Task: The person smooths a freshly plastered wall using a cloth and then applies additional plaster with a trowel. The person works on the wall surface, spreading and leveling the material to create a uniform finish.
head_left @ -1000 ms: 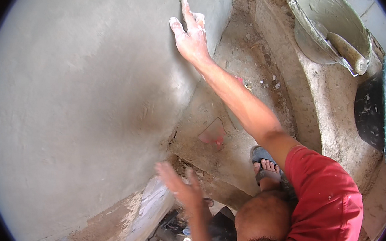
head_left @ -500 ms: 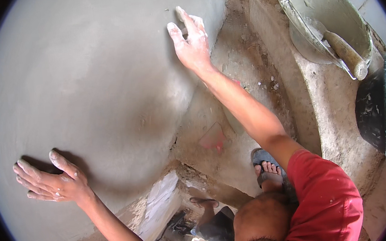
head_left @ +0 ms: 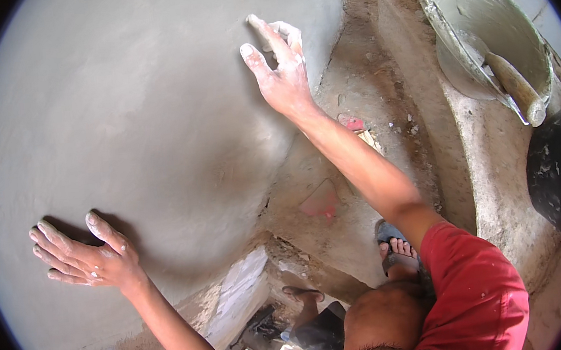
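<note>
A broad, smooth grey plastered wall (head_left: 154, 106) takes up the left and upper part of the view. My left hand (head_left: 91, 255) lies against its lower left part, fingers stretched and thumb spread. Higher up, near the wall's right edge, is my right hand (head_left: 279, 68), its thumb and forefinger apart and the other fingers bent. Pale plaster smears coat its fingers. I make out no tool in either hand, though the inner side of the right hand's bent fingers is partly hidden.
At the upper right, a plaster-smeared bucket (head_left: 445, 34) with a wooden-looking handle (head_left: 516, 88) in it stands on a rough ledge (head_left: 486, 157). Beside it is a black basin (head_left: 554, 171). A sandalled foot (head_left: 397, 251) and a red scrap (head_left: 353, 123) are below. Another person's leg (head_left: 309, 309) shows lower down.
The view has shifted, so bucket, basin and wall edge sit slightly farther right and lower. Both hands remain at the wall; the right one is slightly farther left relative to its edge.
</note>
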Demonstrator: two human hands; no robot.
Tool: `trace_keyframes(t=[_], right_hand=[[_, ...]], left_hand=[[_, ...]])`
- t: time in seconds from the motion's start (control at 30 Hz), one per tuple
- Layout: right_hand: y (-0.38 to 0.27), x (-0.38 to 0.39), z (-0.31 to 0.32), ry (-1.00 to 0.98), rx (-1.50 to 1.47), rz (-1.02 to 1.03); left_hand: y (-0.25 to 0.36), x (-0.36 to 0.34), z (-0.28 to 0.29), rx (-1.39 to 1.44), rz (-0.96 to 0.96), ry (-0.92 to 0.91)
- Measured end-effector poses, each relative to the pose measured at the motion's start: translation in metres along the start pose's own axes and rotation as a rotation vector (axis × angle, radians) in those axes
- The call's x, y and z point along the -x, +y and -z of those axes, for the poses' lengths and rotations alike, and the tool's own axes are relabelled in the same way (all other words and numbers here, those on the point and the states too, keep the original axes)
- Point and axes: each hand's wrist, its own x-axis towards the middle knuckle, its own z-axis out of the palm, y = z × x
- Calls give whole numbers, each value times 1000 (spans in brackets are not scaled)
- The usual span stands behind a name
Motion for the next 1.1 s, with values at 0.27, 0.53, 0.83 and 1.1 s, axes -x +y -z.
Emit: trace_keyframes(t=[0.27, 0.53, 0.83, 1.1], right_hand=[[15, -5, -7, 193, 271, 13], [29, -4, -13, 124, 451, 38], [25, -12, 1, 168, 240, 9], [8, -3, 1, 20, -57, -161]], left_hand=[[2, -2, -1, 0, 3, 20], [0, 0, -3, 5, -9, 30], [2, 0, -3, 0, 3, 25], [1, -1, -1, -15, -5, 4]])
